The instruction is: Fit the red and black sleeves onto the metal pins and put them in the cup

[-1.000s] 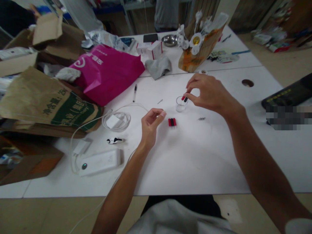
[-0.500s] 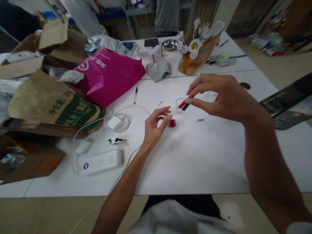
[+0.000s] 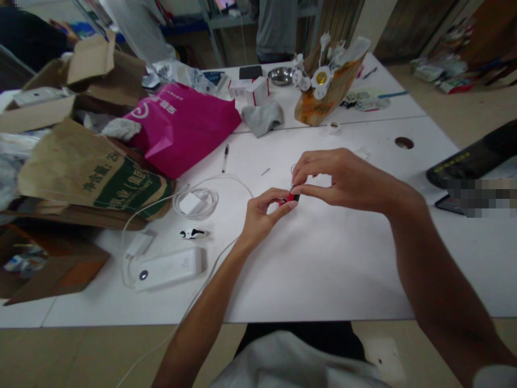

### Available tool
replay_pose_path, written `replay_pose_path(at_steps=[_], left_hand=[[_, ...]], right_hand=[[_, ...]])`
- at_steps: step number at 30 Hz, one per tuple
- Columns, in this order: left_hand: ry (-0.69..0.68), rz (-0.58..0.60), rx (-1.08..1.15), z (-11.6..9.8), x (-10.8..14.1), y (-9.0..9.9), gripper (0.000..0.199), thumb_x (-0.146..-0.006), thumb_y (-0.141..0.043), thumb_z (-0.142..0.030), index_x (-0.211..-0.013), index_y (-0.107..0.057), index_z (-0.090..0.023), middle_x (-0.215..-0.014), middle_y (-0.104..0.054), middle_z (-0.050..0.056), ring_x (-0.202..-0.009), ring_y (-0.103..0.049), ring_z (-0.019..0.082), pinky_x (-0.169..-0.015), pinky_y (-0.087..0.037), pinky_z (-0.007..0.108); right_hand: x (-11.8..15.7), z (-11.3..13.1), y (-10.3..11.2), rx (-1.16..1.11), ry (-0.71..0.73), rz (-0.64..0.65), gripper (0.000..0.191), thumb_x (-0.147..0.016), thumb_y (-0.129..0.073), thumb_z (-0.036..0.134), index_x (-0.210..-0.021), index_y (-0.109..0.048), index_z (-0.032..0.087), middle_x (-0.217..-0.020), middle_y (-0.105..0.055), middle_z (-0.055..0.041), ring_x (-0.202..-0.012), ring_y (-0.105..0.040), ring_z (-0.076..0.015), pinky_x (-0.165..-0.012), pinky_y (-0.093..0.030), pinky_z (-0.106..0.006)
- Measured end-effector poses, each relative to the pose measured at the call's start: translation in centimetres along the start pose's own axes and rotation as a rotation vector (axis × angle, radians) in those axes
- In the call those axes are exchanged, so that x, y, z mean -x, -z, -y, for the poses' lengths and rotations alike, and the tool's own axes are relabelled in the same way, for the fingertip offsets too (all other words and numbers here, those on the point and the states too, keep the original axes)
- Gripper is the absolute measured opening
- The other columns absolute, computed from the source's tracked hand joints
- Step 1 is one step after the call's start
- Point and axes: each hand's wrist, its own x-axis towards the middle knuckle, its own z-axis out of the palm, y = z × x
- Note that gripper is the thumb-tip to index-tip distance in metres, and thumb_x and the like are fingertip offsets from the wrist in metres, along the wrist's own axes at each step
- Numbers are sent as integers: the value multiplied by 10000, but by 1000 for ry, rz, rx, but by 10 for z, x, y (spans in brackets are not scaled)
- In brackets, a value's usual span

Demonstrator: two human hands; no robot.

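Small red and black pieces (image 3: 286, 201) are between my two hands over the white table (image 3: 323, 258). My left hand (image 3: 266, 211) has its thumb and fingers closed round them from the left. From the right, my right hand (image 3: 327, 175) pinches the upper end of the pieces, close to the left fingertips. A thin wire loop shows just behind the right fingertips. The fingers partly hide the pieces, so where one ends and another begins cannot be made out.
To the left are a white power bank (image 3: 169, 269), a coiled cable with charger (image 3: 191, 203), clippers (image 3: 194, 234) and a pen (image 3: 225, 158). Behind are a pink bag (image 3: 186, 126) and a grey cloth (image 3: 262, 117). A dark bottle (image 3: 472, 153) is at the right.
My right hand has moved left and down with the red and black pieces, meeting my left hand. My left fingers have closed. A small white roll near the back is now uncovered.
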Motion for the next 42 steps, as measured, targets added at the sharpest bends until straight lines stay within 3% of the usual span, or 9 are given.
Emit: replay_pose_path(at_steps=[11, 18, 24, 28, 32, 37, 42], left_hand=[[25, 17, 61, 1, 1, -2, 280, -972, -962, -481, -1106, -894, -244, -1123, -838, 83, -1050, -764, 229, -996, -624, 392], [17, 2, 83, -2, 2, -5, 326, -970, -962, -533, -1062, -880, -231, -1072, -821, 69, -1001, -751, 216, -941, -617, 362], [-21, -30, 26, 5, 1, -4, 286, -1012, -924, -499, -1122, -900, -235, -1168, -840, 85, -1026, -764, 217, -971, -617, 368], [-30, -124, -31, 8, -1, -1, 246, -1022, -916, -458, -1154, -925, -250, -1206, -862, 86, -1101, -769, 218, -976, -584, 340], [-6, -168, -36, 10, -1, 0, 274, -1016, -927, -449, -1212, -924, -257, -1180, -880, 71, -1047, -772, 194, -940, -567, 318], [22, -182, -30, 12, 0, -3, 326, -993, -944, -468, -1217, -905, -235, -1146, -879, 75, -1028, -783, 198, -960, -586, 328], [53, -184, -55, 14, 0, -4, 329, -986, -942, -472, -1196, -896, -222, -1149, -877, 80, -1024, -788, 201, -964, -596, 333]], right_hand=[[-3, -6, -5, -81, -32, -1, 193, -1055, -803, 445, -1027, -861, 263, -1048, -848, -61, -931, -755, -261, -853, -577, -406], [2, -10, -14, -128, -62, 14, 156, -1041, -823, 398, -1080, -839, 247, -1056, -852, -55, -914, -756, -245, -847, -595, -389], [19, -16, -20, -132, -101, -119, 133, -1050, -826, 392, -1089, -845, 266, -1123, -875, -47, -973, -789, -252, -892, -628, -386], [43, -34, -20, -53, -184, -286, 152, -1051, -835, 425, -1104, -844, 283, -1094, -870, -46, -922, -797, -255, -861, -650, -403], [65, -65, -37, 10, -215, -449, 123, -1073, -798, 378, -1123, -825, 270, -1084, -863, -59, -953, -808, -264, -874, -654, -417], [80, -95, -66, 49, -223, -485, 82, -1075, -775, 316, -1118, -798, 250, -1061, -856, -62, -913, -804, -243, -822, -656, -391], [87, -109, -75, 68, -222, -496, 68, -1073, -767, 303, -1119, -786, 256, -1078, -852, -66, -917, -800, -246, -873, -675, -417]])
